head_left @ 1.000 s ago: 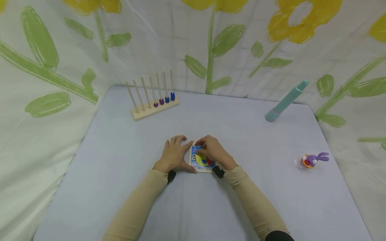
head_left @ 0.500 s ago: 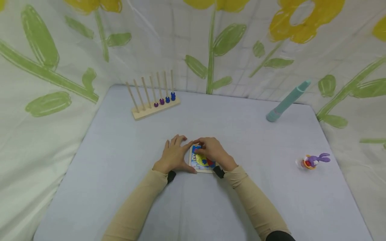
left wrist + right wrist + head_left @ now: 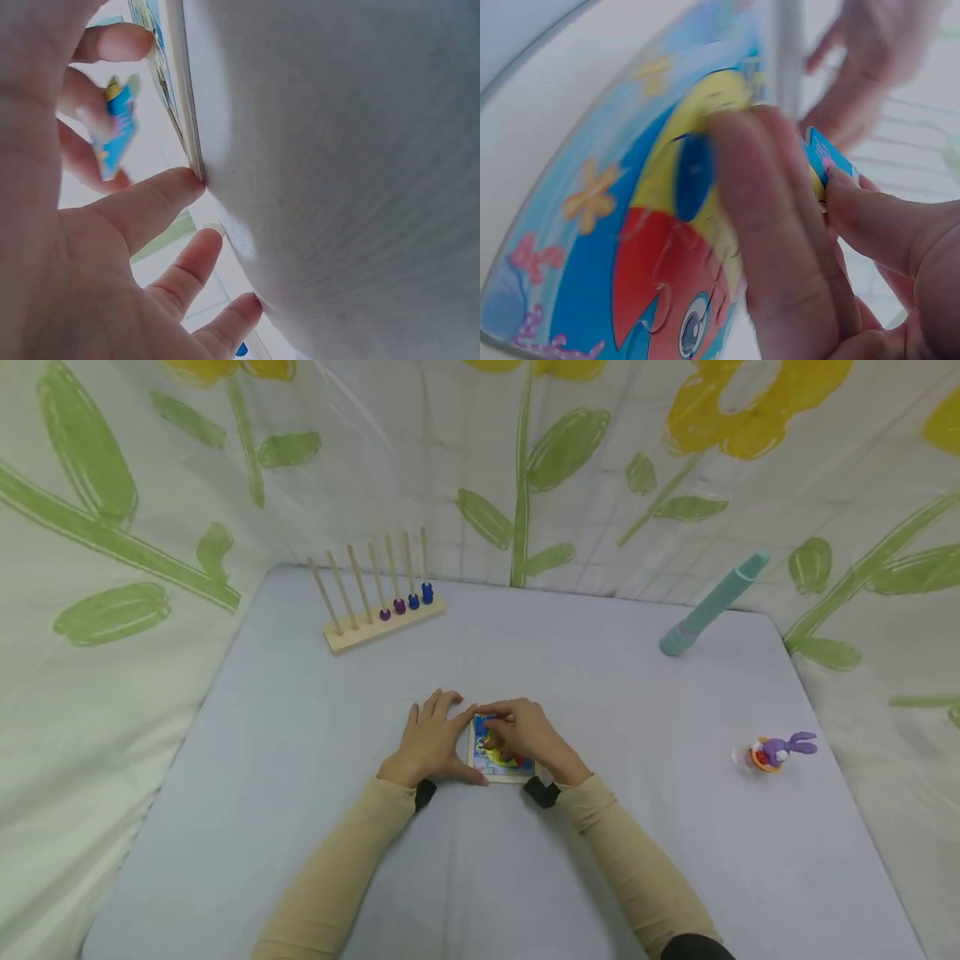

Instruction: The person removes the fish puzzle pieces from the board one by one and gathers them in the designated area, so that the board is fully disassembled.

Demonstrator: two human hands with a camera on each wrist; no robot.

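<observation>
While the left hand (image 3: 429, 743) spreads its fingers along the nine-o'clock edge of the framed puzzle (image 3: 501, 769), the head view shows the right hand (image 3: 532, 732) over its one-o'clock side. Left wrist: one fingertip touches the puzzle's corner, a loose piece (image 3: 118, 133) at ten o'clock. Right wrist: right thumb and fingers pinch that piece at three o'clock, off the puzzle.

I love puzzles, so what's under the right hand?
The puzzle, with its yellow and red picture, is partly under the right hand, which pinches a blue piece. The fingers cover some of the picture, so I can't see what's there.
</observation>
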